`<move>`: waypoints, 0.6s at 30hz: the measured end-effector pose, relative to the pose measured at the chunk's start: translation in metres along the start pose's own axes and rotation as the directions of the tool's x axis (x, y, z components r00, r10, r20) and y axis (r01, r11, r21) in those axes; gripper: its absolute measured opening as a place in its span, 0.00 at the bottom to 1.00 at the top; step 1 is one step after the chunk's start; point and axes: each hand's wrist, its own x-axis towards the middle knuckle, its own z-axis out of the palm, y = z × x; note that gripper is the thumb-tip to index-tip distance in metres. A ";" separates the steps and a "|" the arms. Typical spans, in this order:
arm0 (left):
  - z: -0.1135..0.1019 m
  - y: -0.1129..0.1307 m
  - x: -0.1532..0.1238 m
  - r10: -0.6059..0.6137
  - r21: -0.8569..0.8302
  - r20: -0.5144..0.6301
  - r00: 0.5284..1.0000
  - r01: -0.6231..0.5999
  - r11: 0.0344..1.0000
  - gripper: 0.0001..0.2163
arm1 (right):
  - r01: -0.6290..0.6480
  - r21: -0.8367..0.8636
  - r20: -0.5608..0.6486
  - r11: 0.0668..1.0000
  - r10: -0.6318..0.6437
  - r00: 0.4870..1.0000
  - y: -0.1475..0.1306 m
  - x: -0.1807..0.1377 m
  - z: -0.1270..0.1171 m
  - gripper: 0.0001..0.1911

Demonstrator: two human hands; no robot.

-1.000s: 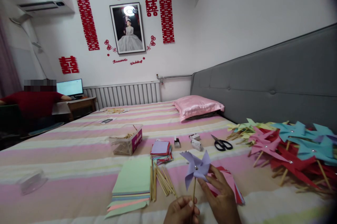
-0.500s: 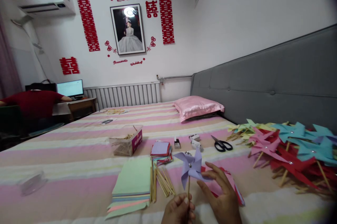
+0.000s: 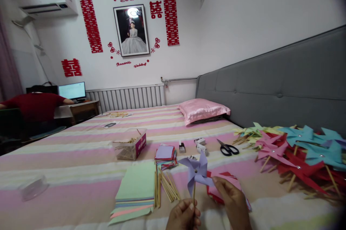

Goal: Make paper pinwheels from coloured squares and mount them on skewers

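My left hand [image 3: 183, 216] is closed round the thin wooden stick of a lilac paper pinwheel [image 3: 196, 172], held upright over the striped bed. My right hand [image 3: 232, 201] is just right of it, fingertips pinching the pinwheel's lower right blade. Under that hand lies a small stack of pink and red paper [image 3: 228, 183]. Left of my hands lie loose wooden sticks [image 3: 165, 186] and a pile of pastel paper sheets [image 3: 135, 190].
A heap of finished pinwheels [image 3: 297, 150] fills the right side by the grey headboard. Black scissors [image 3: 227, 147], small paper squares [image 3: 164, 155], a clear box of sticks [image 3: 129, 144] and a pink pillow [image 3: 201, 109] lie farther off. A person in red sits at a desk [image 3: 35, 107].
The pinwheel has shifted slightly left and lower. My right hand went from spread fingers beside the blades to pinching the lower right blade.
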 end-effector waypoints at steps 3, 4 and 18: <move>0.001 0.000 -0.001 -0.006 0.000 -0.001 1.000 0.006 1.000 0.14 | -0.021 0.021 -0.036 1.000 0.022 0.999 -0.004 0.001 -0.001 0.18; 0.002 0.000 -0.001 -0.007 0.000 -0.002 1.000 0.007 1.000 0.14 | -0.028 0.024 -0.040 0.999 0.029 0.999 -0.006 0.000 -0.002 0.18; 0.002 0.005 -0.002 0.014 -0.013 -0.027 1.000 -0.015 1.000 0.14 | -0.099 0.139 0.099 0.985 0.086 0.991 -0.014 -0.007 0.006 0.17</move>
